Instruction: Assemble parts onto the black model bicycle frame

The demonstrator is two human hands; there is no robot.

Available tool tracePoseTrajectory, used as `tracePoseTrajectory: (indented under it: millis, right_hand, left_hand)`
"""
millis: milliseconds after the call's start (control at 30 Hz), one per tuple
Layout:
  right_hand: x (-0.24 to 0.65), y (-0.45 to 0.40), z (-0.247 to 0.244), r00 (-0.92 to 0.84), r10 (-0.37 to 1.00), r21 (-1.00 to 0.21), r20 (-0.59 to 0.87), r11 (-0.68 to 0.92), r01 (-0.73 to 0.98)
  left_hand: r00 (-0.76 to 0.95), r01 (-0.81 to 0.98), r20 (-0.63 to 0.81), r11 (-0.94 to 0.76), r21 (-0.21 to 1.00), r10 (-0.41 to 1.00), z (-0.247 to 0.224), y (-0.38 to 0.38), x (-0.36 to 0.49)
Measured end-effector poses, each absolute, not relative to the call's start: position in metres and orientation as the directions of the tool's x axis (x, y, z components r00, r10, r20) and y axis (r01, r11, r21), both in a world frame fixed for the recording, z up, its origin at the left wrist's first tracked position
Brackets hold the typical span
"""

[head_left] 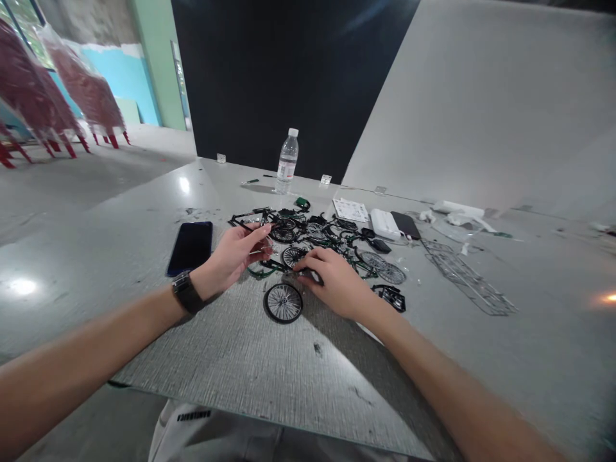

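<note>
My left hand (238, 253), with a dark watch (187, 292) on its wrist, is closed in a pinch above the table. Whatever lies between its fingertips is too small to name. Just beyond it sits a black toy bicycle frame (250, 218). My right hand (334, 279) reaches down with curled fingers among small bicycle parts, beside a small spoked wheel (292, 257); its grip is partly hidden. Below the hands a loose black-rimmed wheel (283, 303) lies flat. A green curved part (260, 273) rests between the hands. More model bicycle parts (332, 234) are heaped behind them.
A phone (191, 248) lies left of my left hand. Behind the heap stands a water bottle (287, 162). Toward the right are a printed sheet (350, 210), a white box (384, 224) and an emptied parts frame (469, 277). A black panel (289, 83) rises behind the table.
</note>
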State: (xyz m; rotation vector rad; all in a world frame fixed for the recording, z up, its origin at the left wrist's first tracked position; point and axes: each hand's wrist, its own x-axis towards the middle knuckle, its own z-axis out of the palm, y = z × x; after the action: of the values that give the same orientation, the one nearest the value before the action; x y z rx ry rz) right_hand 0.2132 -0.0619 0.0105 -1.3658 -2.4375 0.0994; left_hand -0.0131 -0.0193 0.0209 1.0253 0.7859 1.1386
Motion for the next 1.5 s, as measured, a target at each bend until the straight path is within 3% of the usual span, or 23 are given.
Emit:
tracePoseTrajectory:
  millis: [267,967,1400,1500]
  right_hand:
    - [0.218,-0.06,0.011,-0.479,0.842,-0.162,0.249,0.524,0.836]
    - [0.209,-0.066,0.008,-0.541,0.808,-0.151,0.235,0.58,0.8]
    - [0.211,-0.06,0.019,-0.512,0.817,-0.183,0.264,0.564,0.806]
    - [0.209,-0.043,0.028,-0.495,0.826,-0.139,0.27,0.543,0.828]
  left_hand:
    - [0.257,-0.337,0.0,0.09,0.937,0.966,0.02,-0.02,-0.013]
    - [0.239,-0.331,0.014,0.067,0.941,0.971,0.019,-0.018,-0.014]
    - [0.034,-0.399,0.009,0.006,0.917,0.999,0.035,0.001,-0.033]
    - [0.011,-0.382,-0.015,0.018,0.924,1.0,0.035,0.007,-0.039]
